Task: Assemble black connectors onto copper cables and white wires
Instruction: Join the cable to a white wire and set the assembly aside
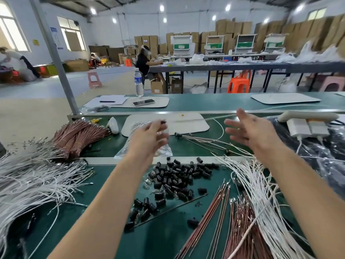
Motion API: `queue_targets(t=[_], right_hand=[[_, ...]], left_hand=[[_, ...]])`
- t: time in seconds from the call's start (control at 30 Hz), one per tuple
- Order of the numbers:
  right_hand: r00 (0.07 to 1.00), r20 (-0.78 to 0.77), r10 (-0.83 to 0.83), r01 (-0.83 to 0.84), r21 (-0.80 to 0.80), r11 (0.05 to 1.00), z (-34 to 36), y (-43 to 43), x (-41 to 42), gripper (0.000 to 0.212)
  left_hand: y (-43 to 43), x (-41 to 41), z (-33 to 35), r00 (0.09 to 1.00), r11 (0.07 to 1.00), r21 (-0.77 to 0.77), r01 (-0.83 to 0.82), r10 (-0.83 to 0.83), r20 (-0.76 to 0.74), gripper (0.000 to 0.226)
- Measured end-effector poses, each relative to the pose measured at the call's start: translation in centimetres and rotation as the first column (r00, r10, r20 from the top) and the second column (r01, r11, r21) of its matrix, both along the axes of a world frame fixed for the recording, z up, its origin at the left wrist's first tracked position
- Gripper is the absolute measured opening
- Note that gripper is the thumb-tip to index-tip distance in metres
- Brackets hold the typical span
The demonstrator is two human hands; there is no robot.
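A pile of black connectors [173, 176] lies on the green bench in front of me. Loose copper cables [211, 212] fan out at the lower right, and a tied copper bundle [80, 135] lies at the far left. White wires spread at the left [37, 180] and at the right [257, 184]. My left hand [151, 135] is raised above the pile and blurred, its fingertips pinching a small black connector [163, 121]. My right hand [248, 129] hovers to the right with spread fingers and holds nothing.
Several wires with black ends [205, 141] lie on the belt beyond the pile, by a clear plastic bag [164, 148] and a white mat [177, 122]. A power strip [308, 128] sits at the right. A water bottle [138, 82] and a phone [143, 102] stand farther back.
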State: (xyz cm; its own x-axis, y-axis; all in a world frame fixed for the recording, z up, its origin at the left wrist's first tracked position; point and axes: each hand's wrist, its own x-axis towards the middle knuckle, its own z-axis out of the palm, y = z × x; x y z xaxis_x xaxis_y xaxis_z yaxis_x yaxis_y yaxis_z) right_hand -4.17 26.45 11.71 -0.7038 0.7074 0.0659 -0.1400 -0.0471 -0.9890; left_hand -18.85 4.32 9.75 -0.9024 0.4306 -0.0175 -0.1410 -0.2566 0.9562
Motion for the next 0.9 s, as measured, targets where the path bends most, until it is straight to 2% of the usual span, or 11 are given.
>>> queue_targets(t=[0.07,0.1,0.17,0.27,0.33,0.37,0.43,0.47,0.53,0.67,0.9], right_hand=[[0.982,0.181,0.049,-0.032,-0.095,0.995,-0.2,1.9,-1.4,0.054],[0.969,0.236,0.068,-0.04,-0.122,0.992,-1.0,2.5,-1.7,0.051],[0.959,0.271,0.077,-0.041,-0.135,0.99,-3.1,2.7,-1.3,0.038],[0.971,0.236,0.026,-0.013,-0.056,0.998,-6.2,2.3,-0.1,0.024],[0.97,0.239,-0.036,0.034,0.016,0.999,-7.6,1.8,0.8,0.021],[0.969,0.24,-0.058,0.049,0.043,0.998,-8.2,1.7,1.1,0.021],[0.967,0.245,-0.07,0.052,0.082,0.995,-8.8,1.1,1.6,0.02],[0.966,0.25,-0.069,0.045,0.101,0.994,-9.0,0.6,1.8,0.02],[0.964,0.256,-0.066,0.031,0.137,0.99,-9.1,-0.3,2.2,0.02],[0.972,0.231,-0.051,0.014,0.158,0.987,-9.1,-2.5,2.7,0.021],[0.973,0.222,-0.066,0.003,0.272,0.962,-9.7,-5.5,3.8,0.022]], left_hand=[[2.8,-1.8,0.9,1.0,0.991,-0.13,0.025,-0.025,0.007,0.029],[3.8,-2.3,0.7,0.999,0.976,-0.213,0.043,-0.04,0.015,0.032],[4.5,-2.3,-0.4,0.994,0.922,-0.376,0.093,-0.108,-0.02,0.037],[4.0,-0.4,-2.7,0.934,0.781,-0.595,0.19,-0.331,-0.137,0.036],[2.9,1.8,-3.6,0.856,0.619,-0.737,0.272,-0.505,-0.109,0.033],[2.3,3.0,-4.0,0.797,0.503,-0.817,0.281,-0.596,-0.092,0.035],[1.0,5.8,-4.6,0.671,0.238,-0.951,0.197,-0.74,-0.046,0.044],[0.4,7.2,-4.8,0.628,0.137,-0.982,0.129,-0.778,-0.026,0.047],[-0.3,10.0,-5.3,0.574,0.028,-0.999,-0.02,-0.818,-0.035,0.049],[0.0,13.6,-6.7,0.529,-0.007,-0.965,-0.262,-0.837,-0.138,0.041],[1.1,15.6,-8.1,0.564,0.036,-0.934,-0.355,-0.788,-0.244,0.023]])
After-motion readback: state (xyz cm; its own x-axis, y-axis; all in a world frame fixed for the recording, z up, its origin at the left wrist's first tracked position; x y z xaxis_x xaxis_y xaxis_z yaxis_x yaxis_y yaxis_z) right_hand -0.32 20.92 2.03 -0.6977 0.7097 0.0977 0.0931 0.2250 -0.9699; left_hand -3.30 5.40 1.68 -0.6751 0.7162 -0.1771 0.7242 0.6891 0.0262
